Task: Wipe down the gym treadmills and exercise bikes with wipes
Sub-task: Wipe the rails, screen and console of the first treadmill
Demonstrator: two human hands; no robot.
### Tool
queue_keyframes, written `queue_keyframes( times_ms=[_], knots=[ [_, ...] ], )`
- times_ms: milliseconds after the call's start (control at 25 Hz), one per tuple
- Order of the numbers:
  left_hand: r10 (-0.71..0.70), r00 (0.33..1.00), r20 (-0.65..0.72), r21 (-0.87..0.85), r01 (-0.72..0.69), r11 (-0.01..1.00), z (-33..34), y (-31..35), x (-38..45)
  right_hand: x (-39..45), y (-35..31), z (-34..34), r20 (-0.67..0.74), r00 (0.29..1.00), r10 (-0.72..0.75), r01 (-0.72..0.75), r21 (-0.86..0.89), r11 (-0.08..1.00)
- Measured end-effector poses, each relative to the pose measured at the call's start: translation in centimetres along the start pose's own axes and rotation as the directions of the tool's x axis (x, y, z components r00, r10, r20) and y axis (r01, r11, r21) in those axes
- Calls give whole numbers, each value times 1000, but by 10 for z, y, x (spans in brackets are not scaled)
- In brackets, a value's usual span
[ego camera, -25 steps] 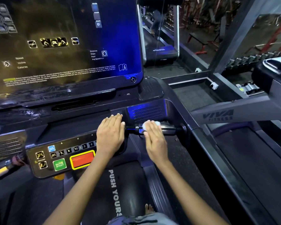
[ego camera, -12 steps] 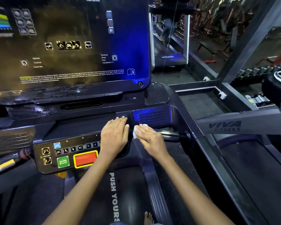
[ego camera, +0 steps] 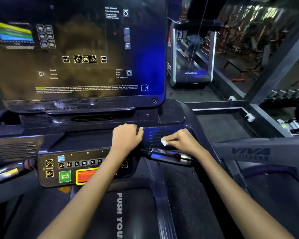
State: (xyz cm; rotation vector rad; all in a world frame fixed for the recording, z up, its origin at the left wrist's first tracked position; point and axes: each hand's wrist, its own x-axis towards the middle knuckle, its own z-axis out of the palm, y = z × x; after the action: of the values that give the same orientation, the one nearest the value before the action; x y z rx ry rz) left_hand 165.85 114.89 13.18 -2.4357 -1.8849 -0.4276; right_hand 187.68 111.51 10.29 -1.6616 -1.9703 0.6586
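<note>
I stand at a dark treadmill console (ego camera: 93,118) with a large lit screen (ego camera: 76,49). My right hand (ego camera: 183,141) pinches a small white wipe (ego camera: 164,141) against the blue-lit speaker grille (ego camera: 160,134), just above the chrome right handlebar grip (ego camera: 167,155). My left hand (ego camera: 126,138) rests with fingers curled over the console ledge beside the grille, above the button panel (ego camera: 76,166).
The panel carries a green quick-start button (ego camera: 65,176) and a red stop button (ego camera: 85,175). A grey side rail (ego camera: 252,152) of the neighbouring machine runs to the right. Another treadmill (ego camera: 190,66) stands beyond, with dumbbell racks (ego camera: 286,94) at far right.
My right hand has lifted the wipe off the handlebar grip and moved it up onto the speaker grille. My left hand has shifted slightly up the console ledge, and the view has moved closer.
</note>
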Motion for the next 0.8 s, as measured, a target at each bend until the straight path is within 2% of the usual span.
queue_keyframes(
  times_ms=[120, 200, 280, 360, 400, 480, 600, 640, 680, 800],
  knots=[
    [-9, 995, 99, -113, 21, 993, 16, 3, 9, 30, 16, -23, -300, 954, -4, -9, -40, 999],
    [15, 993, 116, -110, -2, 994, 22, 2, 7, 49, 27, -30, -399, 917, 22, -76, -120, 990],
    [47, 995, 88, -103, -38, 994, 22, 2, 6, 60, 27, -17, -285, 957, 56, -136, -267, 954],
    [84, 991, 106, -122, -71, 990, 23, 0, 7, 59, 24, 10, -67, 998, -14, -11, -357, 934],
    [95, 988, 122, -136, -78, 988, 25, -1, 8, 57, 25, 16, -11, 998, -65, 57, -361, 931],
    [98, 983, 155, -159, -73, 984, 28, -3, 10, 61, 34, 8, -43, 991, -125, 102, -345, 933],
    [77, 972, 221, -232, -24, 972, 27, -6, 12, 73, 48, -12, -200, 976, 84, -149, -338, 929],
    [65, 969, 240, -264, 1, 965, 27, -7, 12, 76, 47, -11, -210, 971, 115, -179, -322, 930],
    [57, 968, 244, -287, 16, 958, 27, -7, 13, 78, 43, -7, -175, 979, 102, -153, -309, 939],
    [49, 974, 221, -301, 20, 953, 29, -7, 14, 67, 35, 4, 2, 998, -60, 57, -323, 944]
  ],
)
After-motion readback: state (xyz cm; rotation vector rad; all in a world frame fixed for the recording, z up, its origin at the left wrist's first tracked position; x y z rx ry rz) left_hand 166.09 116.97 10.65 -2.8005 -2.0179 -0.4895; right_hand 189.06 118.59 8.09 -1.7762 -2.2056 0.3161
